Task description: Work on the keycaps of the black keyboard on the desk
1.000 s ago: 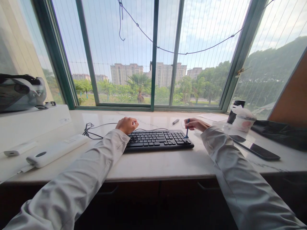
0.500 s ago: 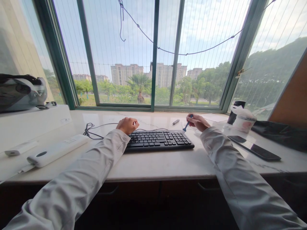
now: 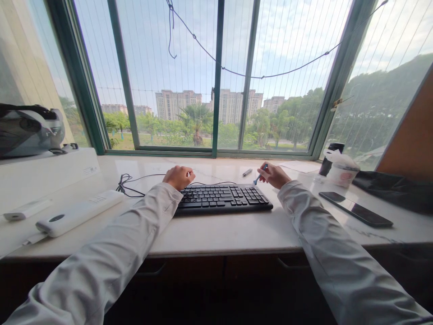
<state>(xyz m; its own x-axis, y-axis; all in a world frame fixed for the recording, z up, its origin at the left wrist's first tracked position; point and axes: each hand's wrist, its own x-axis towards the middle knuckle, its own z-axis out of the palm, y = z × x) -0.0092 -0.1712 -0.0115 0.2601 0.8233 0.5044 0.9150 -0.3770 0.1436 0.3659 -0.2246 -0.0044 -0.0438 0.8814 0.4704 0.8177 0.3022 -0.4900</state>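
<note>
A black keyboard point(image 3: 221, 198) lies flat on the white marble-patterned counter. My left hand point(image 3: 178, 177) is closed at its far left corner, with the fingers curled and partly hidden; that corner is covered by the hand and sleeve. Between the thumb and fingers of my right hand point(image 3: 275, 175) is a small blue brush point(image 3: 260, 175), tilted, its head down at the keyboard's far right edge above the number keys. Behind the keyboard, left of the right hand, lies a small grey stick-shaped object point(image 3: 247, 172).
A white power bank point(image 3: 79, 214) and a tangled black cable point(image 3: 127, 184) lie to the left, near a white box point(image 3: 50, 174) bearing a headset point(image 3: 32, 128). On the right are a black phone point(image 3: 355, 209), a plastic-wrapped cup point(image 3: 343, 169) and a dark bag point(image 3: 399, 189).
My right hand has shifted slightly left with the brush, whose head has moved left along the keyboard's far edge. My left hand and the keyboard stay nearly where they were.
</note>
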